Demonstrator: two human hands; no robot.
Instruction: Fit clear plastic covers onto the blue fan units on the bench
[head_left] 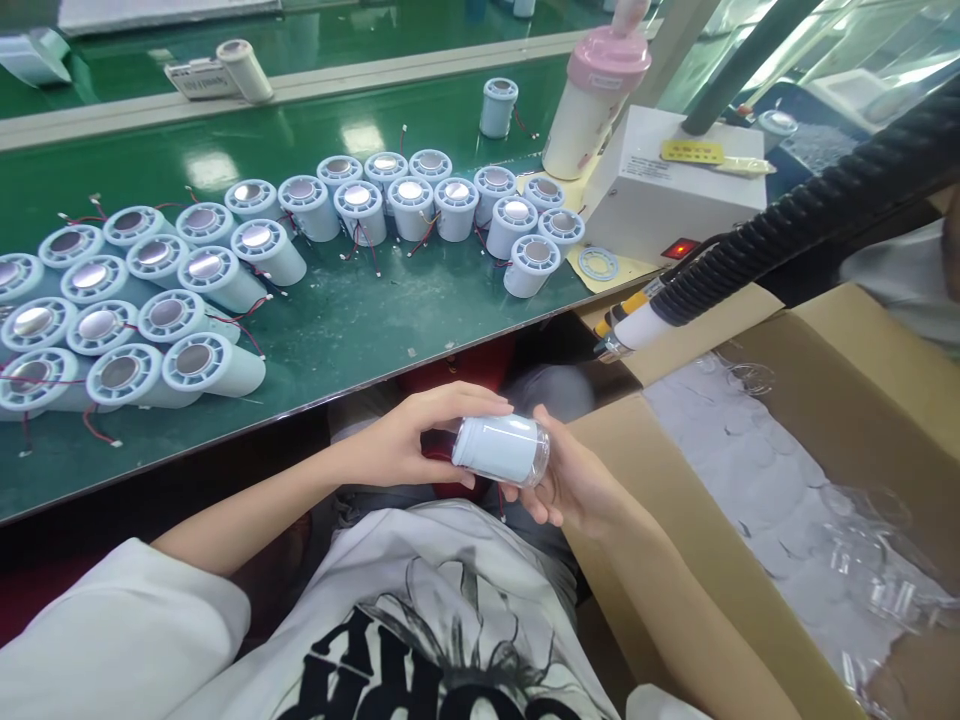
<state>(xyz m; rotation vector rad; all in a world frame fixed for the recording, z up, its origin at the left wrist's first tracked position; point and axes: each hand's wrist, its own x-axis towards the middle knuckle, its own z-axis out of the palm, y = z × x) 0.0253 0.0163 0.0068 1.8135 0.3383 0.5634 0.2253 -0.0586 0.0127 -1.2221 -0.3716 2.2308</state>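
a pale blue plastic cylinder [496, 447], clear plastic cover [541, 456] at its right end, sits between both hands, off the near edge of the green tabletop [352, 300]. its long axis runs left to right. left hand [411, 432] fingers, part-open, grip the left end; right hand [579, 482] fingers, bent, hold the clear end; neither is nearer.

Shirt [420, 580], white box [671, 195], yellow label [691, 152]: lettering unreadable.
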